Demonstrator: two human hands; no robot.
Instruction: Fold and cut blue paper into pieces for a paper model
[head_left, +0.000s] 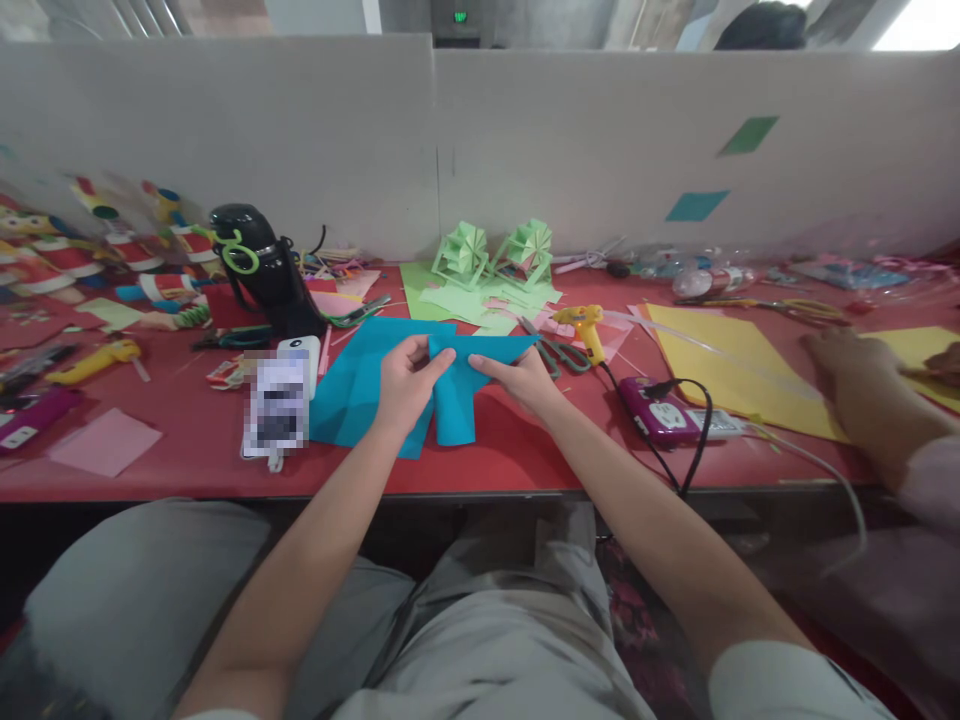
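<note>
Between both hands is a sheet of blue paper [456, 405], its lower part curled and its upper right side drawn out to a point. My left hand [411, 378] pinches the upper left edge, thumb in front. With the thumb on the front face, my right hand [523, 380] grips the right side; its other fingers are behind the paper. More blue sheets [356, 385] lie flat on the table under and beside my left hand. Scissors with grey-green handles [562, 357] and a yellow glue gun [586, 328] lie just beyond my right hand.
Light green folded paper models [463, 252] stand at the back on green scraps. A phone [277, 405] and a black bottle [262, 265] are at left. A purple power strip [656, 410] with cables and yellow paper [739, 370] lie at right, near another person's hand [847, 355].
</note>
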